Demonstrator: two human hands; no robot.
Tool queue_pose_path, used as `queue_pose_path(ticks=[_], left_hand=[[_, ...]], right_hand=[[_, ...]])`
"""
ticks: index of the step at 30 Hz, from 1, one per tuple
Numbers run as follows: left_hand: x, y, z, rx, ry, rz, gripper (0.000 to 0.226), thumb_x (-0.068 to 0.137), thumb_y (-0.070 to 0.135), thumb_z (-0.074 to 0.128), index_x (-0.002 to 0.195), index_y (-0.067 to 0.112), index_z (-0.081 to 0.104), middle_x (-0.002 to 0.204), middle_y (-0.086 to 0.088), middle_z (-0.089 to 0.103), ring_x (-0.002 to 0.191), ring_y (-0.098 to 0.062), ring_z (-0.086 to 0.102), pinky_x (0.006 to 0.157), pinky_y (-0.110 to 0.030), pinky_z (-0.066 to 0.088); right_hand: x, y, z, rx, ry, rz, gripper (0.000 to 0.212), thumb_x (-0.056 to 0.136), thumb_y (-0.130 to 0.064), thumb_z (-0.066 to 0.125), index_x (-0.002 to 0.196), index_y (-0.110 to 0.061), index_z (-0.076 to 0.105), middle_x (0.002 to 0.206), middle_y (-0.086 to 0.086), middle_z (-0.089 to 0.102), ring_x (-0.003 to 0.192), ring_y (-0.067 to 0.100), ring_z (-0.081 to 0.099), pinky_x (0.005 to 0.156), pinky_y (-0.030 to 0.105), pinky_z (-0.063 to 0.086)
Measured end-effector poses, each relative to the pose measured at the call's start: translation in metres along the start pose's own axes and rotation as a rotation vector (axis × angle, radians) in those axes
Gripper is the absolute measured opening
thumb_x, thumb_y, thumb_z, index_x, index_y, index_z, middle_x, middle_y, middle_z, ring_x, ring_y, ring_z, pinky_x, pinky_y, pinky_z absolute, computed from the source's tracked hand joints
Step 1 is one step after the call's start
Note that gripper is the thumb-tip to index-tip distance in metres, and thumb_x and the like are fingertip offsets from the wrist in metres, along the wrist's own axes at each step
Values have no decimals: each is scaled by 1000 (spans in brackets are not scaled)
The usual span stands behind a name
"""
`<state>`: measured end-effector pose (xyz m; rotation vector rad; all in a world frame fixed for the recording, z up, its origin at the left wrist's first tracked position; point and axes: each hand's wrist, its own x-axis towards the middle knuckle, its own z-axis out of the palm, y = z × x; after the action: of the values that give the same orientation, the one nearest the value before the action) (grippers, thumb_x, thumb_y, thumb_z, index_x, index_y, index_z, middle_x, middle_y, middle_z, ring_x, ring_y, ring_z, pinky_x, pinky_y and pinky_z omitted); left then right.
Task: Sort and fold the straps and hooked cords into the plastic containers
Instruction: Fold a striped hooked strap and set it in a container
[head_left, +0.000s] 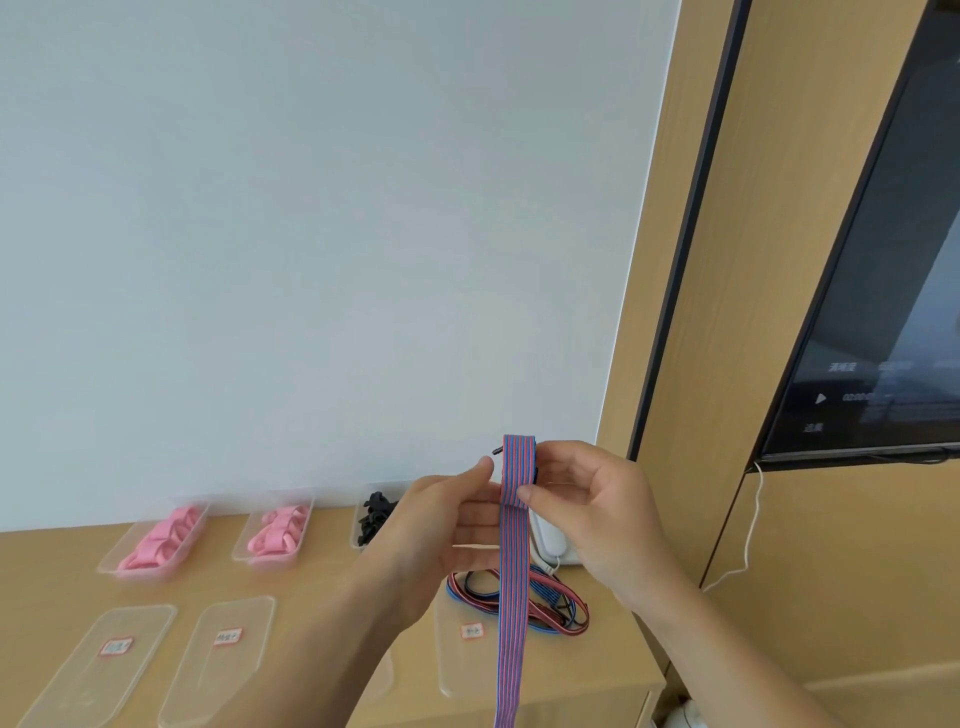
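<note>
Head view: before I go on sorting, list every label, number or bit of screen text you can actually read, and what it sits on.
"00:00:0…", beside a play arrow on the dark wall screen; its last digits blur.
Three short lines of characters on that screen: too blurred to read.
Red-edged label on the left lid: blurred.
Label on the middle lid: blurred.
Label on the right lid: blurred.
Nothing else carries text.
</note>
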<state>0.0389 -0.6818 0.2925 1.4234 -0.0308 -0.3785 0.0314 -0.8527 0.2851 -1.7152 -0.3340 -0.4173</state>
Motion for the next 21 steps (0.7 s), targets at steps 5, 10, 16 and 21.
queue_pose_path(ticks=[5,10,16,21], left_hand=[[2,0,-2,-100,-17,-3,35,99,32,61,96,3,81,100,-24,77,88,-34,75,85,-43,63],[2,2,-7,-147,-33,19,21,93,5,64,106,-10,73,101,-27,76,85,-33,76,75,-38,63],[4,0,-9,-137,-30,63,20,90,-1,66,106,-10,73,104,-26,76,87,-31,75,77,-37,63],[6,0,-9,-115,47,127,21,86,-5,70,107,-8,73,100,-25,77,82,-32,75,70,-33,61]], right_hand=[[-11,4,4,-181,21,-197,27,80,3,80,96,-17,78,91,-15,77,90,7,74,84,17,54],[-20,11,4,-224,41,-283,37,70,10,68,93,-17,79,99,-25,75,98,0,71,88,13,52],[-23,15,4,-179,18,-249,45,73,15,67,92,-25,78,105,-29,73,106,0,70,94,15,51],[-24,17,6,-22,39,-37,43,92,13,59,103,-24,77,109,-12,77,108,9,71,90,23,56]])
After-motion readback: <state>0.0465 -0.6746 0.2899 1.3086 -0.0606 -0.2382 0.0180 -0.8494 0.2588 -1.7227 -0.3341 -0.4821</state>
